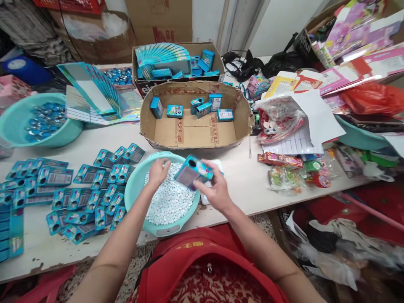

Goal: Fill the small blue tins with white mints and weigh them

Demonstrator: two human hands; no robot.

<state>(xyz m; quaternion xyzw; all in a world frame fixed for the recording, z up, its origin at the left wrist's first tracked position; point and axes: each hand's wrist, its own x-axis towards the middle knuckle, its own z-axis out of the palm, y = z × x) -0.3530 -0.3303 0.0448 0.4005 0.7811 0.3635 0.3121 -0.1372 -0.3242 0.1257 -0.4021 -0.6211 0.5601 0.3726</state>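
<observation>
My right hand [217, 187] grips a small blue cardboard box [192, 173] between thumb and fingers. The box is tilted over a turquoise basin [132, 185], and a dark round hole shows at its end. Small white pellets [170, 204], like candies, fill much of the basin. At the basin's upper left side my left hand [158, 171] is over the pellets with its fingers bent together; what they hold, if anything, is hidden. Several similar blue boxes [101, 179], most with round holes facing up, stand in rows left of the basin.
Behind the basin stands an open cardboard tray [195, 136] with several blue boxes inside. A fuller carton [221, 63] is behind it. Another basin [72, 130] holds shiny blue pieces. Packaged toys [285, 179] and papers lie rightward. A white object [205, 199] sits partly under my right hand.
</observation>
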